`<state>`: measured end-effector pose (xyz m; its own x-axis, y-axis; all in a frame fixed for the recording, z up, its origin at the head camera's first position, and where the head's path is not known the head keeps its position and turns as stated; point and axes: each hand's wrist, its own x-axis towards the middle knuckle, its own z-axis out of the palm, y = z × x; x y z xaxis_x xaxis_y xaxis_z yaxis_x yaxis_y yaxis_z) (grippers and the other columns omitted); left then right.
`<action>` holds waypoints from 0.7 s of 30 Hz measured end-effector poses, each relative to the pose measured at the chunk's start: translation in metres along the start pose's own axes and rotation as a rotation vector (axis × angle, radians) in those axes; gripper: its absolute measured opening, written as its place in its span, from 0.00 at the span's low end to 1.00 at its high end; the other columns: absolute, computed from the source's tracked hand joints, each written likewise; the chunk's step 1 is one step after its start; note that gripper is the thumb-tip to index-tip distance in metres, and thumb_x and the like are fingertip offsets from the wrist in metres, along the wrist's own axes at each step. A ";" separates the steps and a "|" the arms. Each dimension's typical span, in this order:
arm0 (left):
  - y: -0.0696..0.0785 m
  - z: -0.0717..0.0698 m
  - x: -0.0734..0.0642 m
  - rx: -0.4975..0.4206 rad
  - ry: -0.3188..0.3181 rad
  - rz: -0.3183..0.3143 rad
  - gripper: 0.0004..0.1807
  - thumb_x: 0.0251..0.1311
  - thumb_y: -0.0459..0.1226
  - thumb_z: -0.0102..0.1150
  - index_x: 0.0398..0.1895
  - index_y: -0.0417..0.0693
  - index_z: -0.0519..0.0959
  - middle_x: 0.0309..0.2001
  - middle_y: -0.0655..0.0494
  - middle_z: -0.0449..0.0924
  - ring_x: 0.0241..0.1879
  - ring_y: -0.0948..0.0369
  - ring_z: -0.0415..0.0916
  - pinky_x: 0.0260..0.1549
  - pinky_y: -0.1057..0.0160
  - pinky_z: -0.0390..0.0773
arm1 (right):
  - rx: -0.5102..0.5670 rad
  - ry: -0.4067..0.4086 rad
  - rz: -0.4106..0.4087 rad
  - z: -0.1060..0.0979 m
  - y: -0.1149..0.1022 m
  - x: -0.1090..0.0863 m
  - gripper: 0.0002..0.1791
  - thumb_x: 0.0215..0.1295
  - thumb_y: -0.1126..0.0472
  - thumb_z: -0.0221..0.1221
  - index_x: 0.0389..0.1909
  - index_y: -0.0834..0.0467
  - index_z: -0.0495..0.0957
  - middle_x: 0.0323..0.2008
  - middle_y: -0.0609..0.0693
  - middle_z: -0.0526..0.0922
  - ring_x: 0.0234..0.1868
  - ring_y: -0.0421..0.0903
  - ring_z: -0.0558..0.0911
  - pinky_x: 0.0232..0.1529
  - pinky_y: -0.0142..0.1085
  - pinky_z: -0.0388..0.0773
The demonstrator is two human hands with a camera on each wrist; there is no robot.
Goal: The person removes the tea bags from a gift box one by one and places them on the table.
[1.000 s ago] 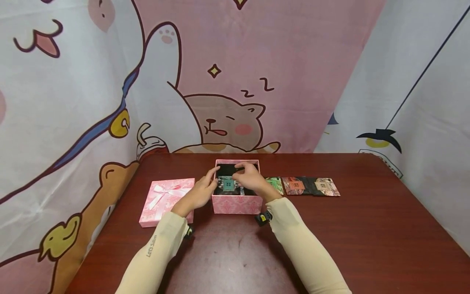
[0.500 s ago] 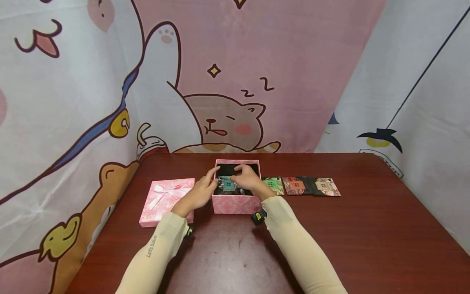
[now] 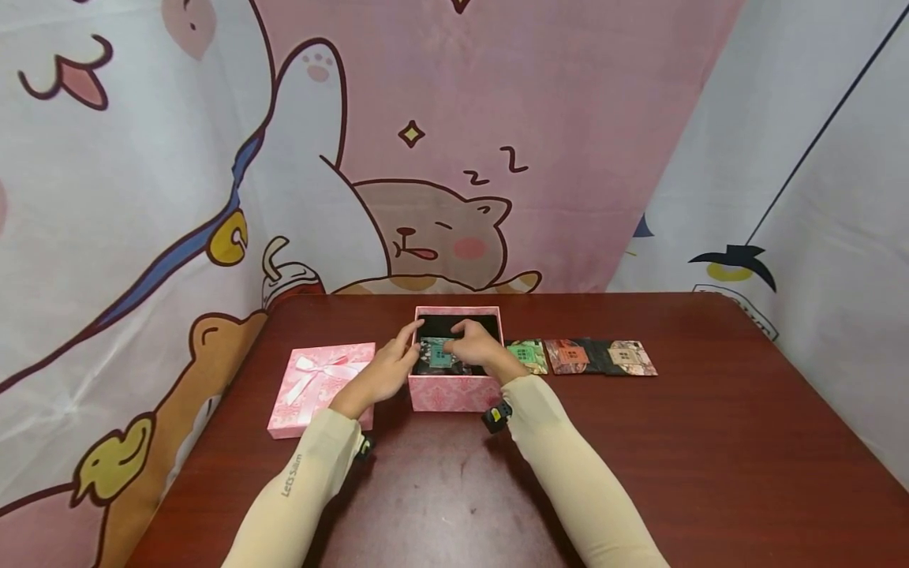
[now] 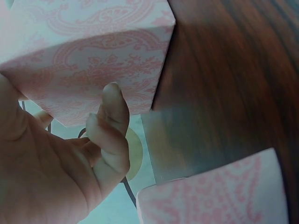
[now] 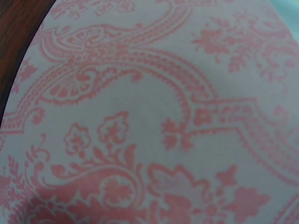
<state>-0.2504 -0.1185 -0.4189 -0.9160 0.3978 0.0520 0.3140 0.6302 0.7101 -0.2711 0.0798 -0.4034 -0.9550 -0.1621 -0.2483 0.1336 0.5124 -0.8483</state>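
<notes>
A pink patterned gift box [image 3: 454,393] stands open on the table, with black lining inside. In its left half lies a dark packet with a teal label [image 3: 439,354]. My left hand [image 3: 383,371] holds the box at its left rim, index finger toward the far corner. The left wrist view shows curled fingers [image 4: 112,144] beside the box's outer wall. My right hand [image 3: 477,345] reaches over the box's right half, thumb at the teal packet's edge and index finger spread from it. I cannot tell whether it grips something beneath; its other fingers are hidden. Pink patterned cardboard [image 5: 140,102] fills the right wrist view.
The box's pink lid [image 3: 319,386], with a ribbon bow, lies to the left. Right of the box lie flat packets with a green label [image 3: 529,355], an orange label [image 3: 570,357] and a beige label [image 3: 628,358]. A cartoon-printed curtain [image 3: 568,142] hangs behind the table.
My right hand has sunk lower into the box and its wrist has shifted left; thumb and index finger stand farther apart. My left hand, the lid and the loose packets stay put.
</notes>
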 end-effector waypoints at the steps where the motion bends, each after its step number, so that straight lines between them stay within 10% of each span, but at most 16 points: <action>1: 0.000 0.000 0.000 -0.001 0.000 -0.003 0.29 0.77 0.47 0.36 0.78 0.59 0.52 0.68 0.37 0.64 0.69 0.44 0.62 0.64 0.39 0.61 | 0.000 0.000 0.005 0.000 0.000 0.000 0.31 0.66 0.60 0.58 0.67 0.69 0.64 0.56 0.61 0.74 0.43 0.51 0.77 0.48 0.46 0.76; 21: 0.000 -0.001 0.000 -0.009 -0.010 0.037 0.28 0.77 0.46 0.36 0.78 0.55 0.52 0.66 0.34 0.66 0.65 0.44 0.65 0.64 0.41 0.63 | 0.040 0.021 -0.095 0.002 0.001 0.002 0.22 0.62 0.66 0.56 0.57 0.69 0.75 0.33 0.54 0.80 0.28 0.51 0.78 0.34 0.44 0.78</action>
<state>-0.2509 -0.1193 -0.4179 -0.9010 0.4279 0.0715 0.3456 0.6084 0.7144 -0.2727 0.0783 -0.4054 -0.9692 -0.1898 -0.1566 0.0527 0.4616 -0.8855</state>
